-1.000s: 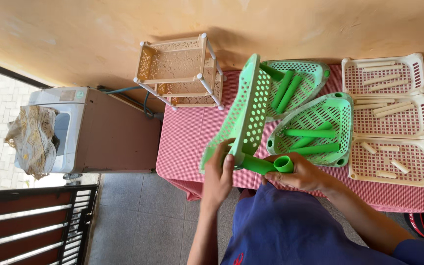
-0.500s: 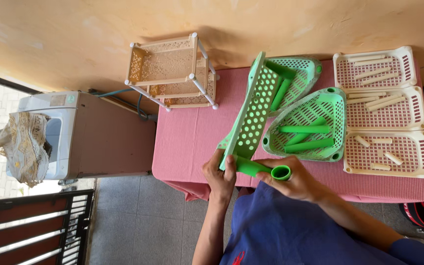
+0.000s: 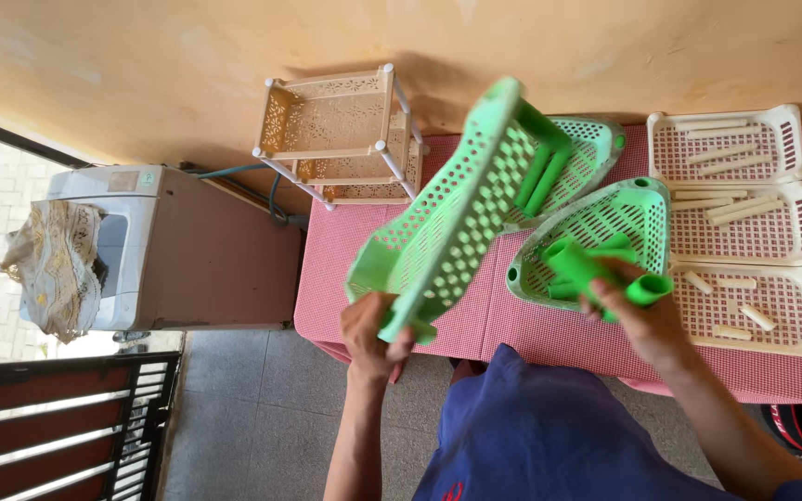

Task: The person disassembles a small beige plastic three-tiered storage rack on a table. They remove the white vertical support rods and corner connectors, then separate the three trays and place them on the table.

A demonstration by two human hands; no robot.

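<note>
We see an ochre plastered wall (image 3: 141, 56) at the far side, sunlit. At left a white washing machine (image 3: 132, 246) stands under a patterned cloth (image 3: 53, 264). Grey floor tiles (image 3: 252, 408) lie near, beside a dark barred gate (image 3: 58, 427).

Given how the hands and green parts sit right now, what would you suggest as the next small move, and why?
Probably bring the green tube in the right hand back to the corner of the green perforated tray that the left hand grips, since the tube is held apart from it, over the green basket.
</note>
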